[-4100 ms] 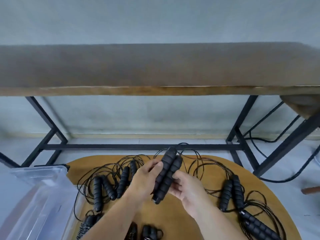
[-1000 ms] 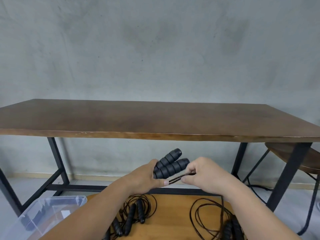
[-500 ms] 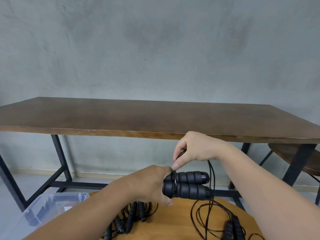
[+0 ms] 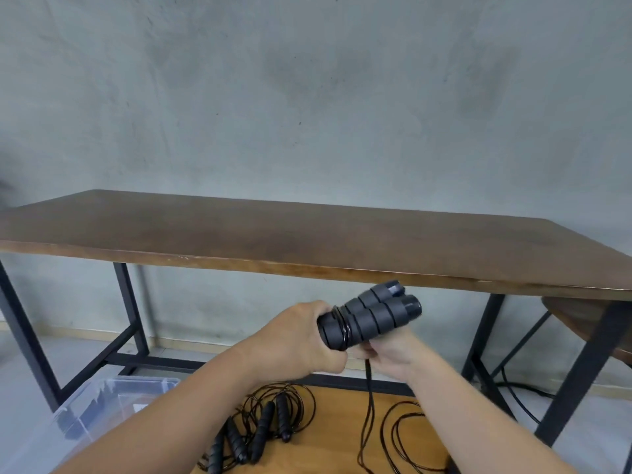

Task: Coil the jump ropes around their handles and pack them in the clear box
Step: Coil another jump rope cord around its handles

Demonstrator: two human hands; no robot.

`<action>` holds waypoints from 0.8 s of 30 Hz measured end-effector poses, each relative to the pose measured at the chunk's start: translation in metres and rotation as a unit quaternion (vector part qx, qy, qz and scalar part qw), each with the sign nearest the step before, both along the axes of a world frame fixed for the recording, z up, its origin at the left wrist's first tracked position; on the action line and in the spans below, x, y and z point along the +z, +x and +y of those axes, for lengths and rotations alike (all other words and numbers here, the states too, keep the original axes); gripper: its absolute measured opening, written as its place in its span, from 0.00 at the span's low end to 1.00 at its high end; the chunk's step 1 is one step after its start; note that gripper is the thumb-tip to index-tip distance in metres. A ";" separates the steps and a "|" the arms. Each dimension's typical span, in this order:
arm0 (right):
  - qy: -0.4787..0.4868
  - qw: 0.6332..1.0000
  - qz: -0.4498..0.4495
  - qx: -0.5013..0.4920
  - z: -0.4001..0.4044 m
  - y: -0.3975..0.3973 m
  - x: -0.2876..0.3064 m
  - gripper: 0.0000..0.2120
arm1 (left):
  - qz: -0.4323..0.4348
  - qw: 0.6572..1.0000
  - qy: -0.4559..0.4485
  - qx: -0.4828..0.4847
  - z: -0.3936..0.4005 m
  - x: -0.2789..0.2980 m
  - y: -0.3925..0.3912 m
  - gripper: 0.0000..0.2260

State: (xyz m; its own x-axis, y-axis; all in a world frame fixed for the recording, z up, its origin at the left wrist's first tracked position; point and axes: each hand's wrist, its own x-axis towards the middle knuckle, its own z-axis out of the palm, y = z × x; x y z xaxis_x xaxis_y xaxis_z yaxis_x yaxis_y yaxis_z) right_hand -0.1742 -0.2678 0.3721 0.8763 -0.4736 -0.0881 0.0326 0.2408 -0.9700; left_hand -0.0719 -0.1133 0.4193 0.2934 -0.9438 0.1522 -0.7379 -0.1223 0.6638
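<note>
So far the clear box at lower left seems to hold no coiled rope, and loose jump ropes lie beside it. The left hand grips the paired handles, a few turns wound on. The right hand pinches the cord beneath; most still trails.

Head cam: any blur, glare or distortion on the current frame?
Head view: soft even light, no glare; wide-angle bends the table edge; handles sharp with the cord turns readable; right hand slightly soft; clear box hazy at the corner.
</note>
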 end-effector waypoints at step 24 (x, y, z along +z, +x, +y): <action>-0.612 0.744 0.264 0.057 0.069 -0.024 0.028 0.13 | -0.374 0.907 0.149 0.122 -0.015 -0.061 0.029 0.19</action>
